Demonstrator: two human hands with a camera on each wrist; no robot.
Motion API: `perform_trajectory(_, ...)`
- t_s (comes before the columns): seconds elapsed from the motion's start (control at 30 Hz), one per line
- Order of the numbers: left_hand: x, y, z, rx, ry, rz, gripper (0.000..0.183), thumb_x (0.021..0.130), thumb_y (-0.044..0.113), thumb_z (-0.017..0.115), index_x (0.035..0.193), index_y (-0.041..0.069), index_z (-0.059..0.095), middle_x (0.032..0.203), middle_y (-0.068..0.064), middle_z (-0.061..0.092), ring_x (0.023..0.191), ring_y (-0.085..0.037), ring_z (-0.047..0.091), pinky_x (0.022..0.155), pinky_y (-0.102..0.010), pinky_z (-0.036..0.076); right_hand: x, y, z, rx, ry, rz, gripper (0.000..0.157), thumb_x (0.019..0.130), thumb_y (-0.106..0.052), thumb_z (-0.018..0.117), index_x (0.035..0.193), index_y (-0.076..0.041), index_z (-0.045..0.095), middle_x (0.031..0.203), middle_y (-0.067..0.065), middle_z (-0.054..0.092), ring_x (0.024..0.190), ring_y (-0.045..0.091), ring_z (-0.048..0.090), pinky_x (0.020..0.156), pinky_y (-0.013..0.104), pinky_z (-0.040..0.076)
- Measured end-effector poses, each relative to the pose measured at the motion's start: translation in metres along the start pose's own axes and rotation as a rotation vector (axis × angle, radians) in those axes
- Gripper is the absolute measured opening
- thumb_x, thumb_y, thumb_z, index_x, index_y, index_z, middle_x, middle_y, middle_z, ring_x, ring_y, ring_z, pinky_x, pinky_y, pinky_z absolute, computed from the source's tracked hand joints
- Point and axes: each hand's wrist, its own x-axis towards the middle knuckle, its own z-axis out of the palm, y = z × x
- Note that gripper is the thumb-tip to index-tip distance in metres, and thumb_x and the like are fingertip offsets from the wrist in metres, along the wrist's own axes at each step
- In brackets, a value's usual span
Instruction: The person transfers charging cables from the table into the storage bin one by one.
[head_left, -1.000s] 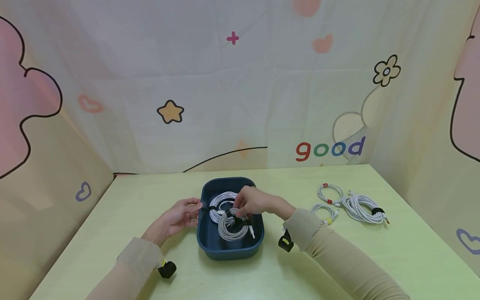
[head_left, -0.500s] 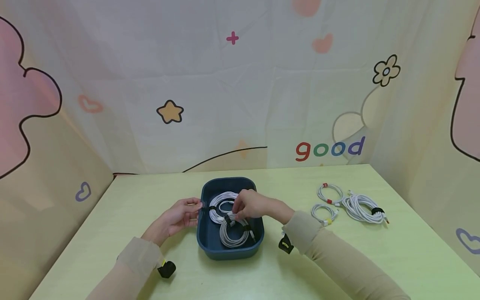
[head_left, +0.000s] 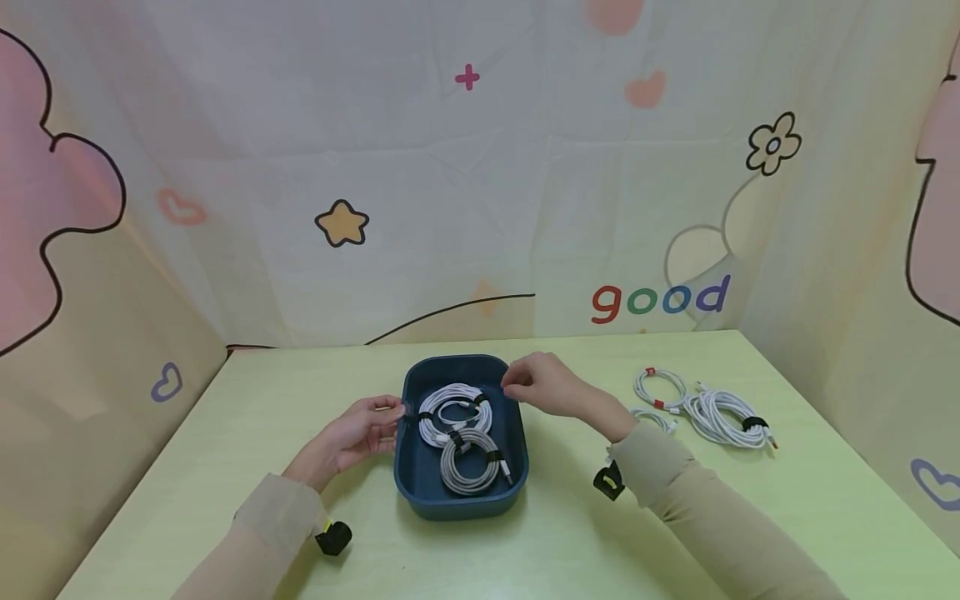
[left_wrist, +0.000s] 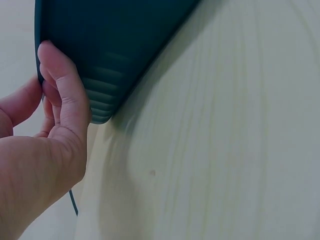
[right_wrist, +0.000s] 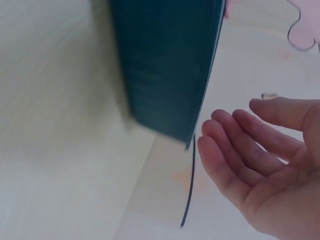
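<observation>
A dark blue plastic bin (head_left: 461,508) stands on the table in the head view. Its left rim is pinched by my left hand (head_left: 367,429), thumb at the top edge and fingers against the outer wall (left_wrist: 105,60). Inside lie a coiled white cable (head_left: 428,427) with black ties and, overlapping its near side, a coiled grey cable (head_left: 451,473), also tied in black. My right hand (head_left: 543,383) is just over the bin's right rim at the far corner, holding nothing. The right wrist view shows its fingers (right_wrist: 225,167) loosely bent beside the bin's outer wall (right_wrist: 165,75).
To the right lie a thin white cable coil with red ties (head_left: 659,403), a thick white cable coil (head_left: 701,421) with a black tie, and a small white cable coil (head_left: 660,416) partly behind the right sleeve. A printed cloth backdrop (head_left: 450,250) rises behind the table (head_left: 315,375).
The grey cable coil has settled nearer the bin's front, and my right hand has let go of it and moved up and right to the rim. My left hand has stayed put.
</observation>
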Motion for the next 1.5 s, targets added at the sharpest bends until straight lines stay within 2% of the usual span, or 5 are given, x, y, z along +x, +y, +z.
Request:
perform_trajectory(0.27, 0.000, 0.000, 0.000, -0.006, -0.012, 0.001, 0.009, 0.100, 0.008, 0.048, 0.108, 0.004, 0.047, 0.081, 0.003, 0.063, 0.068, -0.009, 0.062, 0.065, -0.026, 0.056, -0.018, 0.036, -0.022, -0.041, 0.079, 0.077, 0.014, 0.091, -0.009, 0.063, 0.098, 0.001, 0.070, 0.090, 0.013, 0.072, 0.077, 0.018, 0.066, 0.073, 0.034, 0.056)
perform_trajectory(0.57, 0.001, 0.000, -0.001, -0.003, -0.013, 0.004, 0.006, 0.100, 0.007, 0.047, 0.106, 0.006, 0.048, 0.081, 0.004, 0.062, 0.067, -0.008, 0.061, 0.064, -0.026, 0.055, -0.037, 0.069, -0.043, -0.122, 0.085, 0.120, 0.013, 0.090, -0.005, 0.061, 0.097, 0.004, 0.068, 0.091, 0.015, 0.071, 0.080, 0.022, 0.066, 0.075, 0.038, 0.056)
perform_trajectory(1.03, -0.001, 0.002, 0.001, -0.007, 0.010, -0.013, 0.005, 0.099, 0.010, 0.051, 0.104, 0.008, 0.050, 0.081, 0.003, 0.062, 0.066, -0.008, 0.060, 0.064, -0.025, 0.055, -0.058, 0.102, -0.056, -0.194, 0.063, 0.201, 0.013, 0.086, 0.000, 0.063, 0.095, 0.007, 0.067, 0.089, 0.017, 0.070, 0.082, 0.026, 0.064, 0.076, 0.042, 0.054)
perform_trajectory(1.3, 0.000, 0.001, 0.001, -0.005, 0.004, -0.005, 0.009, 0.099, 0.010, 0.051, 0.107, 0.007, 0.048, 0.083, 0.003, 0.063, 0.068, -0.009, 0.060, 0.065, -0.025, 0.055, -0.069, 0.118, -0.057, -0.226, -0.008, 0.283, 0.015, 0.083, 0.002, 0.065, 0.097, 0.007, 0.068, 0.088, 0.015, 0.069, 0.080, 0.024, 0.060, 0.081, 0.044, 0.054)
perform_trajectory(1.5, 0.000, 0.001, 0.000, -0.009, 0.004, -0.002, 0.007, 0.100, 0.009, 0.050, 0.105, 0.007, 0.049, 0.081, 0.004, 0.062, 0.066, -0.008, 0.060, 0.064, -0.025, 0.055, -0.076, 0.124, -0.056, -0.239, -0.080, 0.300, 0.019, 0.079, 0.009, 0.060, 0.097, 0.007, 0.068, 0.088, 0.016, 0.067, 0.079, 0.024, 0.058, 0.080, 0.044, 0.053)
